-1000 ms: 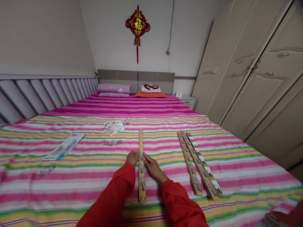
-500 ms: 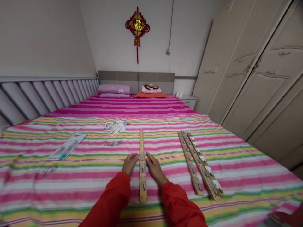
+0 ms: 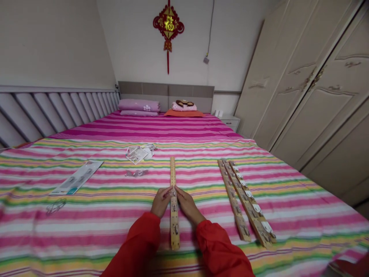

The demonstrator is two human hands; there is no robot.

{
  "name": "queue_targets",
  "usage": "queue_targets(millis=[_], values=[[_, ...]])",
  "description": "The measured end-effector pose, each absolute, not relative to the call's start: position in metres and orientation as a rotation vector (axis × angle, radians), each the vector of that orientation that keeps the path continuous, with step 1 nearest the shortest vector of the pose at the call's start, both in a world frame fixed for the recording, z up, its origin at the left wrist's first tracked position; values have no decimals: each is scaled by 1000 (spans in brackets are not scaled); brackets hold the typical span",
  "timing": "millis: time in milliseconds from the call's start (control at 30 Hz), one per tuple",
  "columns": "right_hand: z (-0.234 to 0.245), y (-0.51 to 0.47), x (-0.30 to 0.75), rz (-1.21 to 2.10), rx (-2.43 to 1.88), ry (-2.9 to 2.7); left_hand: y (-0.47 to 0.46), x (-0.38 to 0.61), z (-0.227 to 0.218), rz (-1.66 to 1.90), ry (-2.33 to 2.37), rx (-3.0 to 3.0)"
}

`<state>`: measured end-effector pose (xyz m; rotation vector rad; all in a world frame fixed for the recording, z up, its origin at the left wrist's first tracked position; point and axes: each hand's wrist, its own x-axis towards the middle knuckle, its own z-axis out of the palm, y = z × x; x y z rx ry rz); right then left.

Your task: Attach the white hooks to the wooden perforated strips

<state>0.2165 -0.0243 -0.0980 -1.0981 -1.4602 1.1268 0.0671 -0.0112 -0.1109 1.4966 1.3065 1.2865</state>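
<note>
A narrow wooden strip (image 3: 175,240) with a row of small holes lies lengthwise on the bed in front of me. Small metal fittings are fixed along its near half. From the left, my left hand (image 3: 160,201) reaches the strip's middle, its fingers pinched together at the uppermost fitting; whatever they grip is too small to make out. My right hand (image 3: 186,204) comes in from the other side, thumb and fingers closed at the same fitting. To the right lie several similar wooden strips (image 3: 234,200) carrying metal fittings, the outermost with white round pieces (image 3: 257,209) along it.
On the striped sheet (image 3: 95,238) at left are a long clear package (image 3: 77,179), a thin wire-like tangle (image 3: 56,206), a small clear plastic piece (image 3: 136,173) and a pile of packets (image 3: 138,154). Folded bedding (image 3: 138,105) sits by the headboard; a wardrobe (image 3: 314,104) stands at right.
Both hands have closed in on the strip, their fingertips now meeting at its uppermost metal fitting. The strip stays in place; the camera view has shifted slightly.
</note>
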Motion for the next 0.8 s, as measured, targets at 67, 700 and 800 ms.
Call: queue_targets(millis=[67,700,800], values=[[-97,-24,215,1078,-1125,-1515,-11,67,-111,1253,1316,1521],[-97,-18,218,943,-1265,-1716,2,63,-111,1064,1366,1508],[-103,-16,221,1037,-1158,-1588,1,61,-111,1109,1353,1477]])
